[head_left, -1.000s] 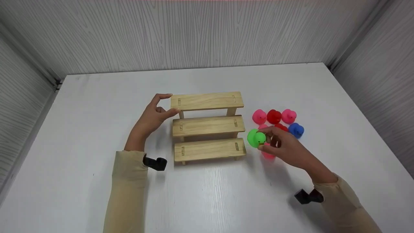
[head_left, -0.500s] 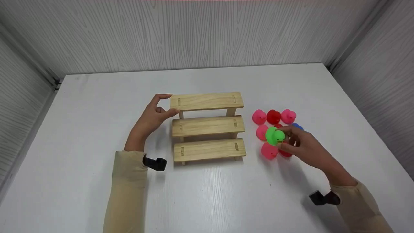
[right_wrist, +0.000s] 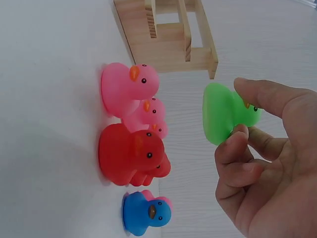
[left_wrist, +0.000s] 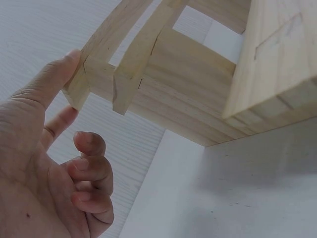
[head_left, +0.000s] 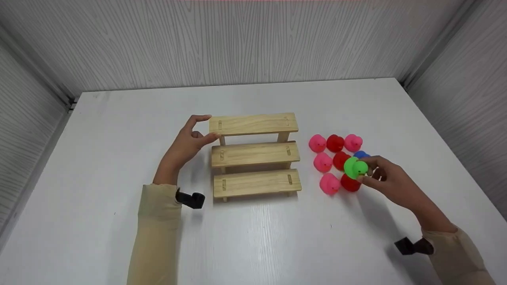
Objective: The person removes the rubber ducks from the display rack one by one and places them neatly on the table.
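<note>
A three-tier wooden step shelf (head_left: pixel 255 154) stands mid-table. My left hand (head_left: pixel 184 144) pinches the left end of its top board between thumb and forefinger; the left wrist view shows the other fingers of the hand (left_wrist: pixel 54 163) curled beside it. A green rubber duck (head_left: pixel 352 168) is held by my right hand (head_left: pixel 392 180), above the right part of a duck group. In the right wrist view the green duck (right_wrist: pixel 220 113) is off the table, pinched between thumb and fingers. Below it are a red duck (head_left: pixel 350 184) and a partly hidden blue duck (head_left: pixel 361 154).
Pink ducks (head_left: pixel 323 162) and further red ducks (head_left: pixel 335 143) stand close together in rows, right of the shelf. The white table (head_left: pixel 253 245) ends at a grey wood-grain back panel (head_left: pixel 253 43), with similar panels at both sides.
My right hand has carried the green duck rightward, from near the shelf's right end to over the right side of the duck group. The left hand and shelf stay put.
</note>
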The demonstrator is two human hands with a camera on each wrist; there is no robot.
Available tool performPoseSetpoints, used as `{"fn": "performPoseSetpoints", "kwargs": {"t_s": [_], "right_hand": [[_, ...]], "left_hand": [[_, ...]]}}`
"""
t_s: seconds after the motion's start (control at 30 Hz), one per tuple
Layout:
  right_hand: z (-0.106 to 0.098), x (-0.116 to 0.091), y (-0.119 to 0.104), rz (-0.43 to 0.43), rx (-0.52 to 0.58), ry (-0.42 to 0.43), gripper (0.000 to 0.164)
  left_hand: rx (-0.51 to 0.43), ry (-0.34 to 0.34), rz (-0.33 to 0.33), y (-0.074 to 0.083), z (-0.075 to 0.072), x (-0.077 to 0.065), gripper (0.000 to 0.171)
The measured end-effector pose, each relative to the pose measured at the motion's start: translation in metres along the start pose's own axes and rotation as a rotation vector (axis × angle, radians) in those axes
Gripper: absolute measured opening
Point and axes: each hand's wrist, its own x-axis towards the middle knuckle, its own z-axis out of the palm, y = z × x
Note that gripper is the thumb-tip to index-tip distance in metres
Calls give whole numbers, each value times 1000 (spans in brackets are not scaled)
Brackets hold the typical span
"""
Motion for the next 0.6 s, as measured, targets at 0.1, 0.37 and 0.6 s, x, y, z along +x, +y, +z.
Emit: {"fn": "performPoseSetpoints", "kwargs": {"t_s": [0.1, 0.37, 0.6], "right_hand": [[-4, -2, 7, 5, -6, 13, 44], [-16, -9, 22, 30, -28, 57, 43], [-17, -13, 36, 25, -35, 67, 42]], "left_hand": [[-3, -1, -7, -1, 0, 1, 69], [0, 1, 11, 1, -1, 0, 69], [-1, 5, 10, 1, 0, 0, 71]]}}
